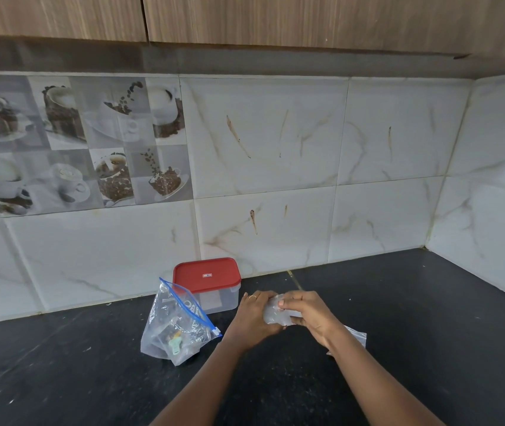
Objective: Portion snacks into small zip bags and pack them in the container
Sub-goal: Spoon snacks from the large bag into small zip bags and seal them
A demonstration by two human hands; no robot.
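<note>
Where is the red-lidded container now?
In the head view, the red-lidded container stands left of centre on the black counter, by the tiled wall, just behind the large zip bag.

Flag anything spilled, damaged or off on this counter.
Nothing spilled, but brown streaks mark the white wall tiles above the container, and pale specks dot the black countertop. The big zip bag slumps beside the container, contents inside. The left hand and right hand hold a small clear bag.
</note>
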